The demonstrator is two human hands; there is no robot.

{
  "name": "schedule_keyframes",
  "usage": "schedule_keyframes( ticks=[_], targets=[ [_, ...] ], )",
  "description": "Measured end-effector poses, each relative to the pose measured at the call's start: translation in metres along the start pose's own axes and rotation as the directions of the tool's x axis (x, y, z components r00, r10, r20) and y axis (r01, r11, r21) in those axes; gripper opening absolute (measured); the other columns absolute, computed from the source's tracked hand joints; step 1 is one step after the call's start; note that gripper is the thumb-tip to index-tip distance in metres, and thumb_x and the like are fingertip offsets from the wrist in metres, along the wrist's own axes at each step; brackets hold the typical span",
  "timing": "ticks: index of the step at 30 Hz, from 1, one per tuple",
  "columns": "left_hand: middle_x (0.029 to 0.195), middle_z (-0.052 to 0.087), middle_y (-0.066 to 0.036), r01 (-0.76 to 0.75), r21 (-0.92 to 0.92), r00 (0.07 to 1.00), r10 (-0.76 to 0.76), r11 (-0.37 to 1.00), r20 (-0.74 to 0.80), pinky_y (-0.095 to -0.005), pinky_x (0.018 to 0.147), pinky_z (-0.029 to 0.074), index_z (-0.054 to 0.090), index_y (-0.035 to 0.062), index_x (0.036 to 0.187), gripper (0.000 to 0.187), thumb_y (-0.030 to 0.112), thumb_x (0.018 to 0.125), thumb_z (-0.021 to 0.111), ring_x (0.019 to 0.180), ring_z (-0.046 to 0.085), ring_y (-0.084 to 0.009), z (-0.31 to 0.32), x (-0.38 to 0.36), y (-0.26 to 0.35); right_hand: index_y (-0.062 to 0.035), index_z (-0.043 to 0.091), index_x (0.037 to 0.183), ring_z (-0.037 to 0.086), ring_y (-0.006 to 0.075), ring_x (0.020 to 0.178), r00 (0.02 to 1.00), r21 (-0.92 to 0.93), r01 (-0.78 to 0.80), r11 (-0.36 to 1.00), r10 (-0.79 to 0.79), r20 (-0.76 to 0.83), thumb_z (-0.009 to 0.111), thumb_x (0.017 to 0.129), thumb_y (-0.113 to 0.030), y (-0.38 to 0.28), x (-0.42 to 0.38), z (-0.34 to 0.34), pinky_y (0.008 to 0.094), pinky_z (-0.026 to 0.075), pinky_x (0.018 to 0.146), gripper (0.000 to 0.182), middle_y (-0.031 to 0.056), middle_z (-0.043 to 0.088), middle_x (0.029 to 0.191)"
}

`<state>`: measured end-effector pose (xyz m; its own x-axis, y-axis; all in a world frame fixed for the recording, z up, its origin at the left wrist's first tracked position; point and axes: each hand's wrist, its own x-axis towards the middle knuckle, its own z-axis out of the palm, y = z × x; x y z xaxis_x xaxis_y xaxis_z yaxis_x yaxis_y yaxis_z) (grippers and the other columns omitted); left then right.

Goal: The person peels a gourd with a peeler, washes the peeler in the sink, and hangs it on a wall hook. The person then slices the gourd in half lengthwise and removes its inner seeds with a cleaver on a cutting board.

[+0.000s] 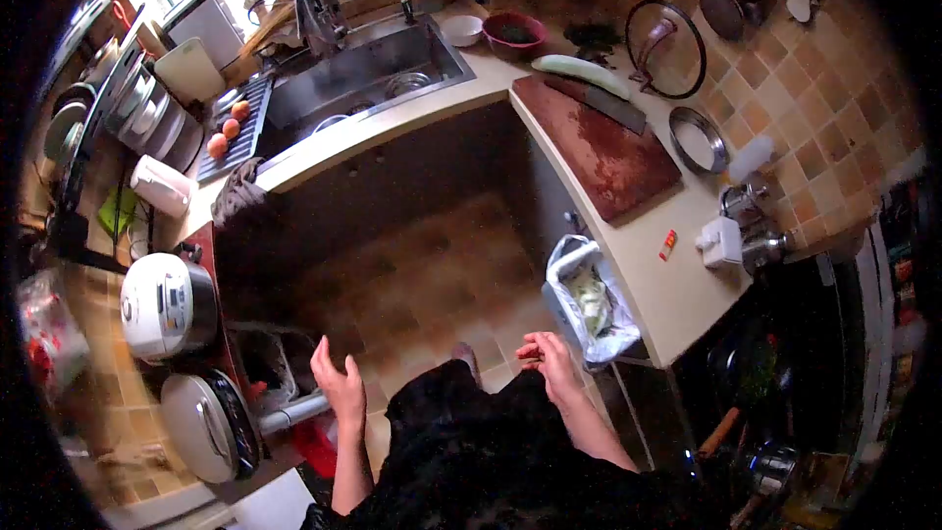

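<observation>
Both hands hang in the air over the tiled floor, in front of my dark clothing. My left hand (339, 380) is open and holds nothing, its thumb apart from the fingers. My right hand (551, 365) has its fingers bent and slightly apart, with nothing seen in it. Just right of it hangs a lined waste bin (592, 309) with pale green scraps inside. On the right counter lies a wet brown cutting board (599, 152) with a cleaver (606, 108) across its far end. A long pale green gourd (581, 76) lies behind the cleaver.
A sink (343, 88) is ahead, with round fruits (231, 128) on its left drainboard. A rice cooker (169, 306) stands at left. The right counter (677, 304) bears a metal bowl (698, 140) and a small red packet (668, 244). A stove with a wok (751, 368) is at lower right.
</observation>
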<state>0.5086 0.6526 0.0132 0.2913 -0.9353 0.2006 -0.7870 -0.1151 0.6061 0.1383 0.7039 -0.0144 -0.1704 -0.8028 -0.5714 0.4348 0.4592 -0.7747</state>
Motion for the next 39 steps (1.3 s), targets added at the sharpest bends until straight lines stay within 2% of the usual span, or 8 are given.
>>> schedule_keyframes(
  ticks=[4, 9, 15, 21, 27, 31, 34, 39],
  targets=[
    [0.133, 0.054, -0.019, 0.053, 0.022, 0.999, -0.053, 0.998, 0.005, -0.0425, 0.107, 0.040, 0.049, -0.0002, 0.140, 0.054, 0.003, 0.087, 0.062, 0.125, 0.052, -0.0347, 0.004, 0.032, -0.025, -0.0040, 0.058, 0.114, 0.069, 0.0164, 0.084, 0.997, -0.199, 0.077, 0.977, -0.080, -0.009, 0.047, 0.106, -0.033, -0.025, 0.041, 0.024, 0.0279, 0.054, 0.067, 0.032, 0.0106, 0.071, 0.097],
    [0.132, 0.056, -0.017, 0.156, -0.279, 0.988, -0.147, 0.947, 0.054, -0.0390, 0.104, 0.044, 0.048, 0.0007, 0.142, 0.054, 0.001, 0.090, 0.060, 0.121, 0.056, -0.0295, 0.052, 0.091, 0.009, -0.0046, 0.055, 0.123, 0.069, 0.0143, 0.078, 0.979, -0.352, 0.120, 0.928, -0.168, -0.111, 0.048, 0.107, -0.031, -0.061, 0.114, -0.009, 0.0240, 0.054, 0.058, 0.031, 0.0109, 0.071, 0.101],
    [0.131, 0.058, -0.017, 0.028, -0.303, 0.989, 0.018, 0.952, 0.149, -0.0370, 0.103, 0.047, 0.047, 0.0002, 0.143, 0.053, -0.003, 0.091, 0.058, 0.122, 0.058, -0.0268, 0.095, 0.175, 0.085, -0.0081, 0.055, 0.132, 0.067, 0.0125, 0.081, 0.838, -0.426, 0.239, 0.873, -0.407, -0.363, 0.048, 0.107, -0.033, -0.169, 0.237, -0.045, 0.0252, 0.053, 0.060, 0.037, 0.0078, 0.070, 0.104],
    [0.124, 0.065, -0.014, 0.017, -0.263, 0.964, 0.054, 0.965, 0.262, -0.0328, 0.095, 0.052, 0.046, 0.0042, 0.145, 0.052, -0.001, 0.095, 0.059, 0.110, 0.065, -0.0215, 0.120, 0.260, 0.120, -0.0106, 0.044, 0.147, 0.066, 0.0129, 0.078, 0.751, -0.424, 0.382, 0.821, -0.543, -0.375, 0.050, 0.105, -0.032, -0.283, 0.391, -0.018, 0.0258, 0.054, 0.057, 0.047, 0.0073, 0.069, 0.102],
    [0.117, 0.068, -0.013, 0.106, -0.401, 0.929, 0.053, 0.910, 0.367, -0.0320, 0.087, 0.055, 0.050, 0.0019, 0.140, 0.044, 0.001, 0.097, 0.059, 0.101, 0.067, -0.0200, 0.175, 0.334, 0.176, -0.0126, 0.043, 0.148, 0.064, 0.0164, 0.060, 0.838, -0.507, 0.031, 0.861, -0.299, -0.457, 0.051, 0.101, -0.035, -0.348, 0.466, -0.009, 0.0333, 0.052, 0.055, 0.052, 0.0135, 0.068, 0.094],
    [0.116, 0.069, -0.013, -0.137, -0.452, 0.834, 0.349, 0.882, 0.427, -0.0348, 0.087, 0.055, 0.053, 0.0060, 0.138, 0.044, 0.004, 0.095, 0.063, 0.101, 0.068, -0.0230, 0.219, 0.374, 0.241, -0.0237, 0.051, 0.138, 0.055, 0.0158, 0.049, 0.765, -0.503, 0.134, 0.854, -0.411, -0.496, 0.048, 0.104, -0.044, -0.323, 0.504, -0.029, 0.0319, 0.044, 0.043, 0.040, 0.0056, 0.061, 0.068],
    [0.118, 0.068, -0.014, -0.198, -0.515, 0.715, 0.482, 0.834, 0.507, -0.0359, 0.087, 0.056, 0.050, 0.0065, 0.141, 0.047, 0.005, 0.095, 0.062, 0.101, 0.069, -0.0245, 0.262, 0.402, 0.290, -0.0224, 0.055, 0.125, 0.055, 0.0153, 0.045, 0.799, -0.548, -0.118, 0.828, -0.248, -0.547, 0.042, 0.104, -0.048, -0.342, 0.461, -0.015, 0.0308, 0.042, 0.039, 0.036, 0.0058, 0.061, 0.066],
    [0.127, 0.060, -0.022, -0.455, -0.641, 0.469, 0.779, 0.618, 0.417, -0.0475, 0.100, 0.048, 0.045, 0.0045, 0.143, 0.062, 0.006, 0.084, 0.063, 0.117, 0.057, -0.0416, 0.357, 0.442, 0.382, -0.0154, 0.055, 0.115, 0.068, 0.0343, 0.065, 0.697, -0.815, -0.247, 0.524, -0.488, -0.525, 0.048, 0.103, -0.042, -0.282, 0.420, -0.042, 0.0482, 0.052, 0.068, 0.030, 0.0124, 0.069, 0.083]
  ],
)
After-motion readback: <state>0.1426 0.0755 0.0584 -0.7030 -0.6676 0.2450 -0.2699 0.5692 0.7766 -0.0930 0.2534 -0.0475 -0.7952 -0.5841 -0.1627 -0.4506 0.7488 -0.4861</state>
